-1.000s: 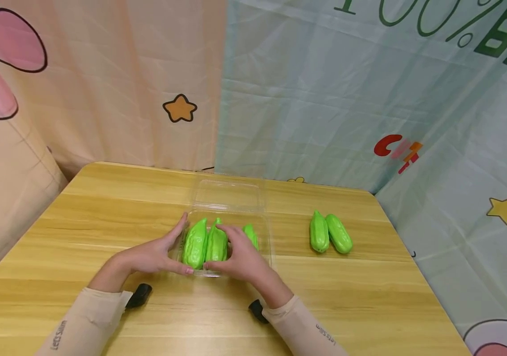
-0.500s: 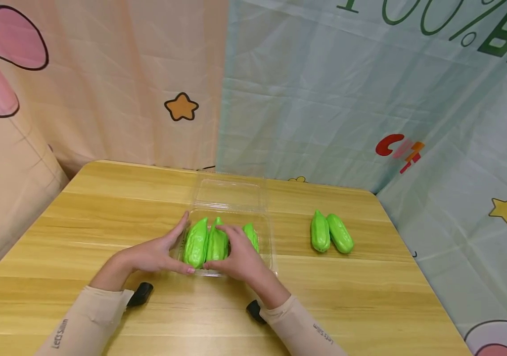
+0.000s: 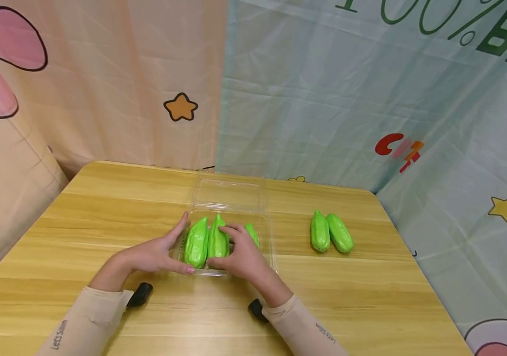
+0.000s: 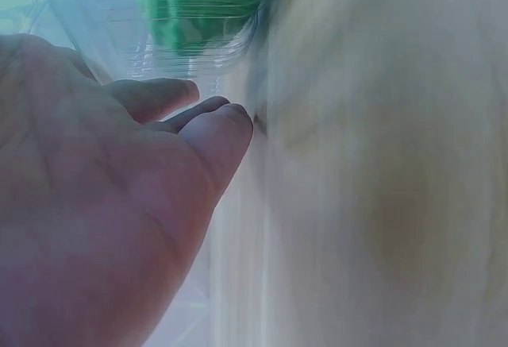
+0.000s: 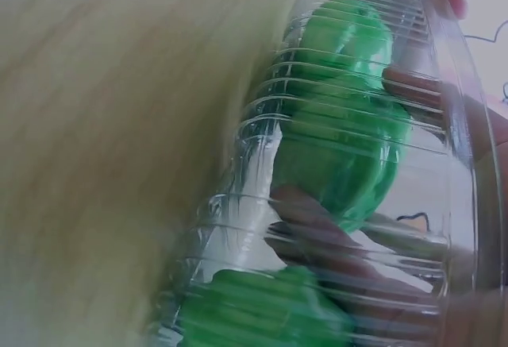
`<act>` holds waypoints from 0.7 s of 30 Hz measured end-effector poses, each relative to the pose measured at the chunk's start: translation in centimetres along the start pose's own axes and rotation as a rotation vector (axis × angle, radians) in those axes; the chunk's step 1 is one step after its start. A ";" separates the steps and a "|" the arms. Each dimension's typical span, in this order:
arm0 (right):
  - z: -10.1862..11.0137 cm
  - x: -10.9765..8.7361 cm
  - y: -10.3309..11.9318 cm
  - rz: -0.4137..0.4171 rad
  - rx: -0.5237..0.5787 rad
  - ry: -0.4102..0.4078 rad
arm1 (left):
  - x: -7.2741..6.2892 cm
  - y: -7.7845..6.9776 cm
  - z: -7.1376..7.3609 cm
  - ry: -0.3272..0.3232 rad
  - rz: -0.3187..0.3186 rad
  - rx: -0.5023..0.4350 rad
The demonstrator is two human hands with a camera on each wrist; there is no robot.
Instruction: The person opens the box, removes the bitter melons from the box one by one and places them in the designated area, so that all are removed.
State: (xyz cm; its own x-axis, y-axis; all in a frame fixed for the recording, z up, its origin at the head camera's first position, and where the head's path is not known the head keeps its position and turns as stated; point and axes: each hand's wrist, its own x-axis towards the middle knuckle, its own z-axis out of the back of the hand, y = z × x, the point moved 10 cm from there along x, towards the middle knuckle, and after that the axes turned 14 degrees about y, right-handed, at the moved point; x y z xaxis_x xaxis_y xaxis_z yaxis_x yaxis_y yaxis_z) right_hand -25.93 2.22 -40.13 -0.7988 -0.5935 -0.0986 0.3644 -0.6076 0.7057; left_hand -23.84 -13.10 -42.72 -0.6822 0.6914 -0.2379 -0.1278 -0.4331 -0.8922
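My right hand [image 3: 245,254] pinches the middle green bitter melon [image 3: 217,240] between thumb and fingers, inside a clear plastic clamshell box [image 3: 272,242]. To its left, close alongside, lies another bitter melon [image 3: 196,243]. A third [image 3: 252,234] shows at the right of the box, partly hidden behind my right hand. My left hand [image 3: 157,253] spreads at the box's left front corner, fingers along the left side and thumb at the front edge. Through the ribbed wall in the right wrist view, my right fingers reach between the held bitter melon [image 5: 341,148] and the lower one [image 5: 262,311].
The box's transparent lid [image 3: 228,194] is folded back toward the far table edge. Two more green bitter melons [image 3: 320,232] lie side by side on the wooden table [image 3: 369,296] to the right. Printed curtains [image 3: 324,99] hang behind and at the sides.
My right hand and the middle bitter melon have shifted slightly right and away from me. The left hand keeps its place at the box corner.
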 end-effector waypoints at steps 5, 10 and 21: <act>0.1 -0.1 -0.1 0.019 0.053 0.007 | -0.2 -0.3 0.2 -0.006 0.005 0.026; 0.3 -0.3 0.3 0.055 0.128 0.017 | -0.6 -0.4 0.4 -0.010 0.020 0.064; 2.1 -0.9 1.1 0.146 0.368 0.017 | -1.0 0.1 0.7 -0.012 0.069 0.115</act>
State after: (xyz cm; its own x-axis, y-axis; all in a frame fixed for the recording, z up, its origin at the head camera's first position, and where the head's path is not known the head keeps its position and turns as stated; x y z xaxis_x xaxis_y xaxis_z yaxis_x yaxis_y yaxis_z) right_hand -25.80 3.22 -37.74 -0.7421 -0.6702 0.0115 0.2747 -0.2885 0.9172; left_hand -23.70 -14.27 -42.34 -0.7006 0.6509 -0.2923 -0.1615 -0.5437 -0.8236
